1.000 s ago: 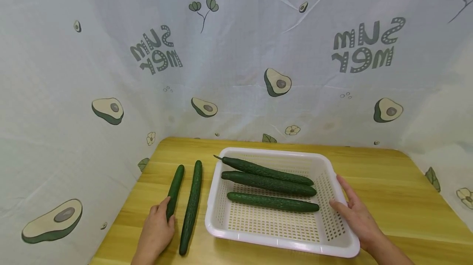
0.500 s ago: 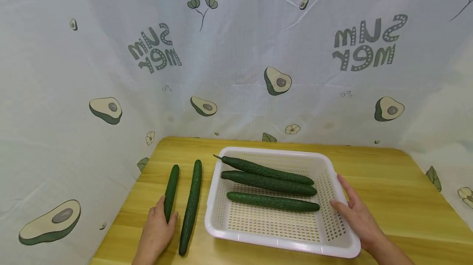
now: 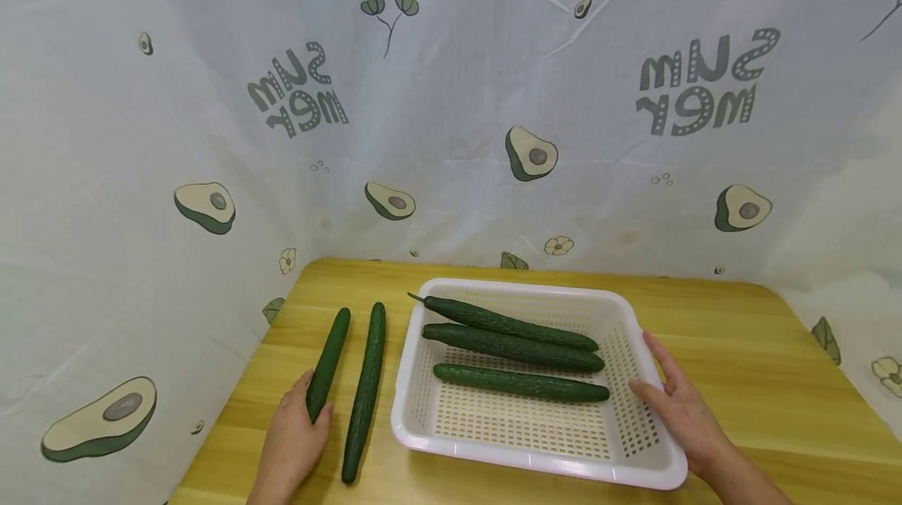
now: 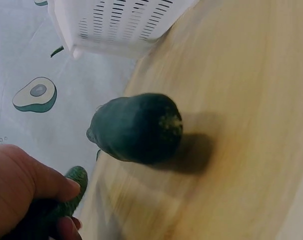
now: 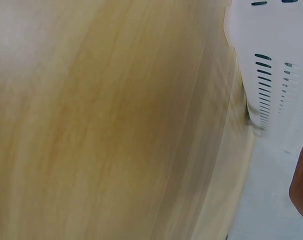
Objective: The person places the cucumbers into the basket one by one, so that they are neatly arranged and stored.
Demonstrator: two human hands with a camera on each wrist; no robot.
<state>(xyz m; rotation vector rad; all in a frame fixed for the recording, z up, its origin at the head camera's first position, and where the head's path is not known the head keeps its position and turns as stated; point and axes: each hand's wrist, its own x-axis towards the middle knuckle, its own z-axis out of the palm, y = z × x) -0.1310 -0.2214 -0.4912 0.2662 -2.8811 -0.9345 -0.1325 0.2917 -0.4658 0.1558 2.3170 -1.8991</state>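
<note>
Below my left fingers (image 3: 303, 386) and my right fingers (image 3: 665, 360) spreads a table (image 3: 740, 364) of yellow wood grain, its far corners rounded. Ahead of them hangs a pale, creased cloth (image 3: 458, 90), printed with avocado halves (image 3: 531, 154), flowers (image 3: 558, 246), leaves (image 3: 514, 261) and the word "summer" (image 3: 708, 82) in mirror writing; it reaches past my fingers to left and right. The light falls soft and even.

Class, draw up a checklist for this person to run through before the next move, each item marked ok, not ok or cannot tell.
1. Left hand grips a cucumber: ok.
2. Right hand holds the basket by its right side: ok.
3. Bare space beside the three cucumbers inside: ok.
4. Direct way to basket unobstructed: not ok; a loose cucumber lies between.
5. Gripped cucumber fully off the table: cannot tell.
</note>
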